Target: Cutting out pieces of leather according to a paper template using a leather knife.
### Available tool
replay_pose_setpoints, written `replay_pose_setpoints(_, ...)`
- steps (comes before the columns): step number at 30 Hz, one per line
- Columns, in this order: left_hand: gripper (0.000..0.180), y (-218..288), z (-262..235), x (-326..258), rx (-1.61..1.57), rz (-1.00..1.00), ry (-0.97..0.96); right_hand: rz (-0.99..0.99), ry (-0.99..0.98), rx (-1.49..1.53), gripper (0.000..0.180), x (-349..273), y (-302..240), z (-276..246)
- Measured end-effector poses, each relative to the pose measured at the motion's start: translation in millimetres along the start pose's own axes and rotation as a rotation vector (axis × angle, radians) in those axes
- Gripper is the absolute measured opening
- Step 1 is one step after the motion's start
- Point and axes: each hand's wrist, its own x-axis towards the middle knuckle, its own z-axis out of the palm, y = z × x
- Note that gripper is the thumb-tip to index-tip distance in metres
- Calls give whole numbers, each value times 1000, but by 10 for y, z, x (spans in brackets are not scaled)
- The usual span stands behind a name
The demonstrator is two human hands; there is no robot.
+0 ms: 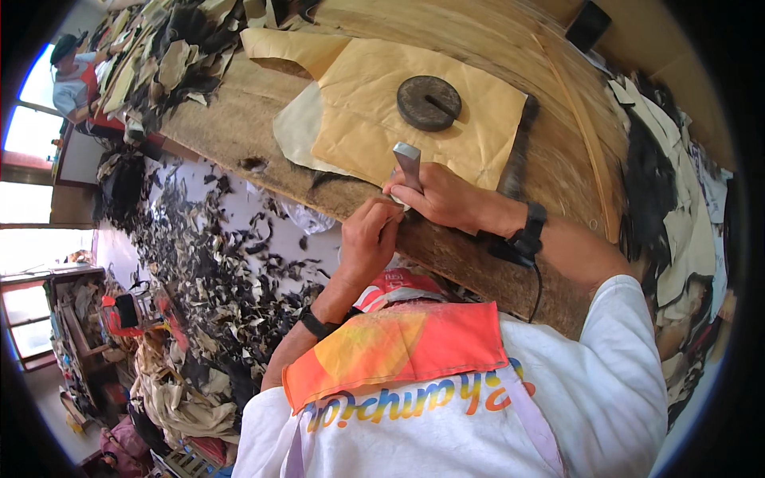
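Note:
My right hand point(442, 195) is closed around a flat metal knife-like tool point(407, 162), whose wide end points up and away from me. Its lower end is hidden behind my fingers. Close beside it, my left hand point(369, 235) is closed at the bench's near edge, its fingertips pinching a small pale edge of material that I cannot make out clearly. Just beyond both hands lies a yellow-brown paper pattern point(358, 111) over a pale hide point(298, 131), with dark fur showing along its right side point(519, 151). A round, dark slotted weight point(429, 103) rests on the paper.
The worn wooden bench point(215, 131) runs across in front of me. A long wooden strip point(578, 119) lies on its right part, near stacked hides point(685, 207). Dark and pale scraps point(215, 255) litter the floor at left. Another person point(76, 84) stands at the far left.

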Motion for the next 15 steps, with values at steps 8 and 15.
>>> replay_pose_setpoints(8,15,347,-179,19,-189,-74,31,129,-104,-89,27,194,-33,-19)
replay_pose_setpoints(15,19,17,-1510,-372,665,-580,-610,152,-28,316,33,180,-177,-267)
